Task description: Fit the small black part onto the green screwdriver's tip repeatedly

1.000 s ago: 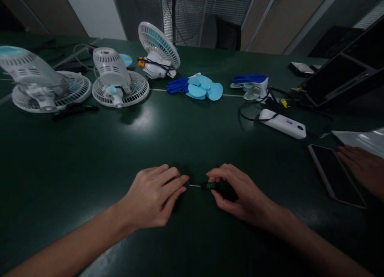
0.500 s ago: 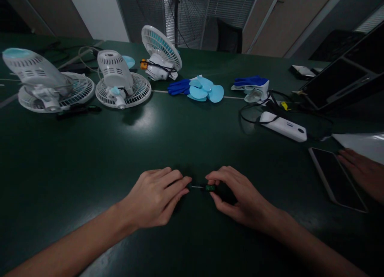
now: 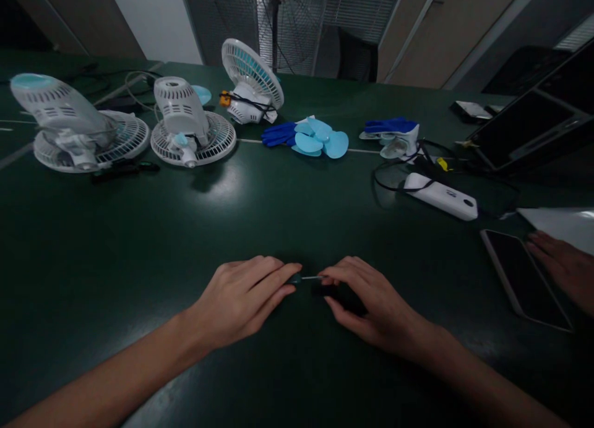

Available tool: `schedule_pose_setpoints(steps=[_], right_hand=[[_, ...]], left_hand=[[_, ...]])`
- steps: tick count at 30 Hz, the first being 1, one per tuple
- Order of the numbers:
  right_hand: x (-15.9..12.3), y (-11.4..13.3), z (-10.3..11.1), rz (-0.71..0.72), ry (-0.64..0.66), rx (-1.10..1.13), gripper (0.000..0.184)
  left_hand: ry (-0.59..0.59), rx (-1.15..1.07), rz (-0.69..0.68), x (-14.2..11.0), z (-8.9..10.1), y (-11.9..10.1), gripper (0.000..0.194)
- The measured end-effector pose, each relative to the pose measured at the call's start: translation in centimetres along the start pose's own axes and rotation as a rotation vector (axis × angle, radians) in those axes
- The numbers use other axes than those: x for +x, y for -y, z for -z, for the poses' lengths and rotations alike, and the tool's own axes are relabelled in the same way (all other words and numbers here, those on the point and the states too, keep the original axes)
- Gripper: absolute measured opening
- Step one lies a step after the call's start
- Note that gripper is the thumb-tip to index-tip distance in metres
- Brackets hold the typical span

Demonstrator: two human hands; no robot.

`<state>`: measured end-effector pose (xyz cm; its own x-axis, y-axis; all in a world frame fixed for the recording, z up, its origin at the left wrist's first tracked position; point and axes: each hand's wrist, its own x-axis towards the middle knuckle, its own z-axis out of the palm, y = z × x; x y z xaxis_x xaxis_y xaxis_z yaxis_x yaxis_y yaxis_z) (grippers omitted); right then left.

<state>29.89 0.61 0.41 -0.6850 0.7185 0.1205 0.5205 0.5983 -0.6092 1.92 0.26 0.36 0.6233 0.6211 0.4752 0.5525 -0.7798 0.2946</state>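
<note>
At the table's near middle, my left hand pinches the dark teal handle of a small screwdriver. Its thin metal shaft points right, and its end meets the fingertips of my right hand. Between the right thumb and forefinger is a small black piece; its shape is mostly lost in the shade. Whether the shaft touches this piece, I cannot tell.
White fan bodies stand at the back left. Blue fan blades and gloves lie farther back. On the right are a white power strip, a tablet-like device and another person's hand.
The screwdriver and my left hand have shifted slightly up and right. The shaft now ends at my right fingertips, above the black piece; the green face that showed there is out of sight.
</note>
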Motion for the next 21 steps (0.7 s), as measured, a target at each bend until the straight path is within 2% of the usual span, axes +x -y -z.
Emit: schedule_pose_setpoints(steps=[6,10,13,18,21], right_hand=[[0.1,-0.2,0.1,0.076,0.018,-0.165,0.031],[-0.2,-1.5,1.3,0.058,-0.004,-0.293,0.027],[-0.8,-4.2,2.9,-0.050,-0.071,-0.370,0.031],[-2.8,-10.8,6.2,-0.287,-0.205,-0.553,0.034],[-4.0,-13.7,8.0,-0.414,-0.283,-0.672,0.041]], left_hand=[[0.001,0.025,0.021,0.0,0.0,-0.1,0.034],[-0.012,0.025,0.033,0.0,0.1,-0.1,0.033],[-0.006,0.018,0.028,0.1,0.1,-0.1,0.034],[-0.012,0.014,0.016,0.0,0.1,0.0,0.034],[-0.012,0.015,0.013,-0.1,0.1,0.0,0.034]])
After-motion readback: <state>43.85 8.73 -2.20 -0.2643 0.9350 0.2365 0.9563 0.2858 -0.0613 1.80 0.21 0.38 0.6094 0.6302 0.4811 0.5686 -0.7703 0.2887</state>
